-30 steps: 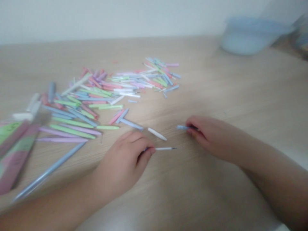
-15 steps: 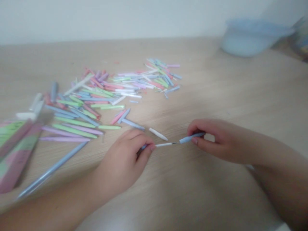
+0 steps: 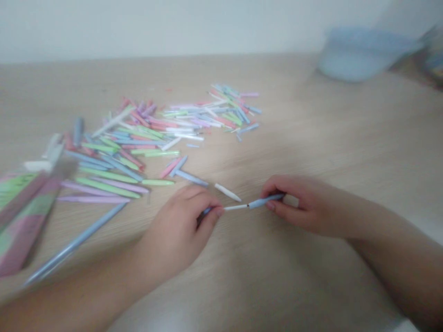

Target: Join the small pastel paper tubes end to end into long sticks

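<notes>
My left hand (image 3: 180,230) is closed around a blue pen barrel, and a thin white refill (image 3: 235,207) sticks out of it to the right. My right hand (image 3: 301,205) pinches a small blue pen tip piece (image 3: 265,201), which sits over the end of the refill. Both hands hover just above the wooden table (image 3: 311,138). A loose white pen part (image 3: 226,192) lies just behind the refill.
A spread of several pastel pen barrels and parts (image 3: 155,133) covers the table's left and middle. A long blue barrel (image 3: 74,244) lies near my left forearm. Coloured packets (image 3: 20,207) sit at the far left. A pale blue bowl (image 3: 360,53) stands at the back right.
My right hand brought the blue tip piece leftwards from the table to the end of the refill and slid it on. My left hand has stayed almost still.
</notes>
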`<state>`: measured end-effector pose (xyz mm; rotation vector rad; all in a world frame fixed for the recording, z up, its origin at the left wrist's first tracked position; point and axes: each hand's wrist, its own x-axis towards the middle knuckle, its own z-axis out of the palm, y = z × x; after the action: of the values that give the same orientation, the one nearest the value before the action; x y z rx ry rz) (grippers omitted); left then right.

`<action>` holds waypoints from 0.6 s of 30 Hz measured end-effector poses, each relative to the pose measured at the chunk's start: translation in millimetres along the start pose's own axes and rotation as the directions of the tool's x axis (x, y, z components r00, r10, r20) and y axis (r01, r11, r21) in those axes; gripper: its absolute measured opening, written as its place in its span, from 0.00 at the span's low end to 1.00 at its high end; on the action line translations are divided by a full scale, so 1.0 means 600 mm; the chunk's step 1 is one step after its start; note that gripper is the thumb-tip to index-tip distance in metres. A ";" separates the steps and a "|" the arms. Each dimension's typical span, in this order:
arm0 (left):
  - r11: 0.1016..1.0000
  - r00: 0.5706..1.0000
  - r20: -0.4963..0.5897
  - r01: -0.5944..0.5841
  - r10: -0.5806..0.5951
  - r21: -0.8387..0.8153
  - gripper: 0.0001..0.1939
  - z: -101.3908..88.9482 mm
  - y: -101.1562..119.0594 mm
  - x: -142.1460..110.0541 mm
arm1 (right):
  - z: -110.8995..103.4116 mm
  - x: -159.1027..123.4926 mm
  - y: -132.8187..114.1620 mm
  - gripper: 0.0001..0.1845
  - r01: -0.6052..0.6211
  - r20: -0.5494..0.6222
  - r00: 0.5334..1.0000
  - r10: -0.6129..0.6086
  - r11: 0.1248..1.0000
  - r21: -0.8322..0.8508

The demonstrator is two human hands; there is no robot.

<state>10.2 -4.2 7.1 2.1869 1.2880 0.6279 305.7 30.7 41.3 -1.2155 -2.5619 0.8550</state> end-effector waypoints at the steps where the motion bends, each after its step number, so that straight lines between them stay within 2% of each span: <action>1: 1.000 1.000 0.000 -0.001 0.001 0.004 0.10 0.000 0.000 0.000 | 0.003 0.001 -0.001 0.07 0.006 0.002 1.000 -0.006 1.000 0.012; 10: 1.000 1.000 -0.001 -0.012 0.012 0.004 0.09 0.002 -0.005 -0.002 | 0.039 0.009 -0.020 0.08 0.038 -0.032 0.999 -0.035 0.997 0.073; 18: 0.997 0.999 0.012 -0.043 0.044 -0.062 0.04 0.001 -0.001 -0.006 | 0.068 0.020 -0.045 0.06 0.064 -0.099 0.994 -0.052 0.990 0.128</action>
<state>8.6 -7.4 5.5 2.1705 1.2018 0.6597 264.1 8.9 22.4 -1.1103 -2.4124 0.9142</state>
